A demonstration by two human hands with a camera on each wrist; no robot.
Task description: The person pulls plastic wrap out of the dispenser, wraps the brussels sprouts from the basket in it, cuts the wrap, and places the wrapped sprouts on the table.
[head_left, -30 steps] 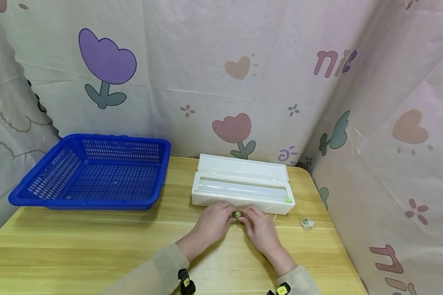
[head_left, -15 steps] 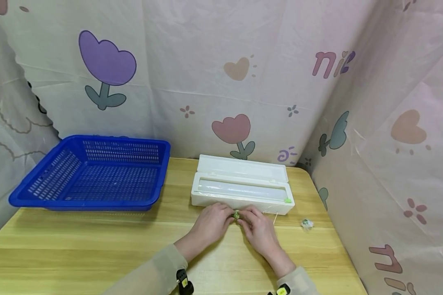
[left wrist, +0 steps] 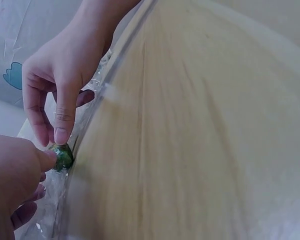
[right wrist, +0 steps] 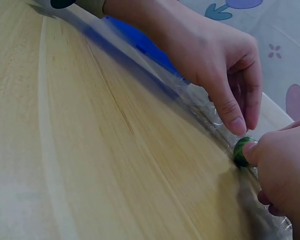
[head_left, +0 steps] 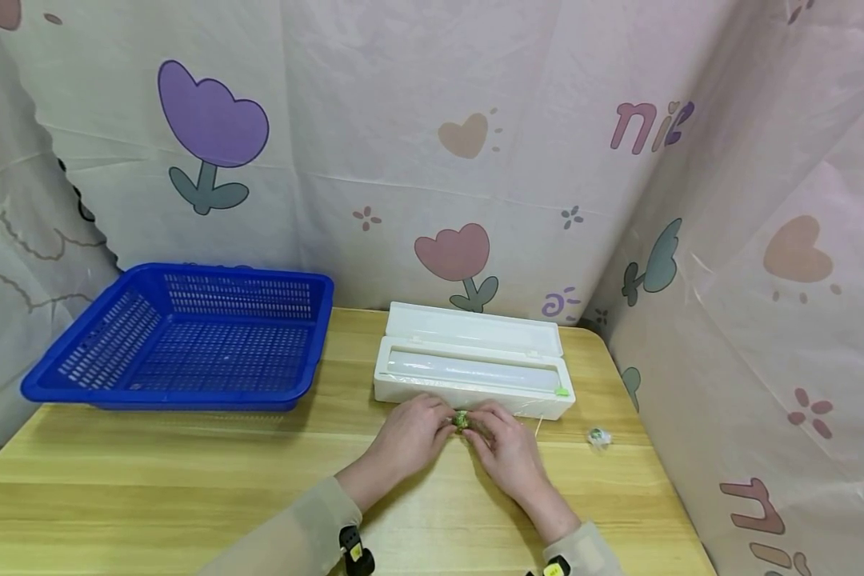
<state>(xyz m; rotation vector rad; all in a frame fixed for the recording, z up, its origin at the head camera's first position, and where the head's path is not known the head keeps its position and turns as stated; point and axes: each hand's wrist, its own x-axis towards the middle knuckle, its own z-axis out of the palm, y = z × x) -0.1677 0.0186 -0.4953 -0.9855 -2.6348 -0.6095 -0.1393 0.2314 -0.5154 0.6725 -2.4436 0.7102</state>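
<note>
A small, round, shiny green thing point(head_left: 461, 420) lies in clear cling film point(left wrist: 55, 195) on the table, in front of the dispenser; its kind cannot be told. My left hand point(head_left: 414, 436) pinches it from the left with thumb and fingers. From the right, my right hand point(head_left: 507, 448) pinches it too, fingertips close to the left ones. Just behind both hands stands a white cling film dispenser point(head_left: 475, 392), its lid point(head_left: 475, 328) raised and a film roll point(head_left: 471, 370) inside. A green slider point(head_left: 562, 392) sits at its right end.
A small film-wrapped piece point(head_left: 599, 437) with green in it lies to the right of the dispenser. The blue basket point(head_left: 187, 398) stands at the left of the wooden table point(head_left: 187, 488). A patterned curtain point(head_left: 374, 120) hangs behind and at both sides.
The green thing has turned a little between the fingertips, showing a brighter green face. Both hands have stayed in nearly the same place.
</note>
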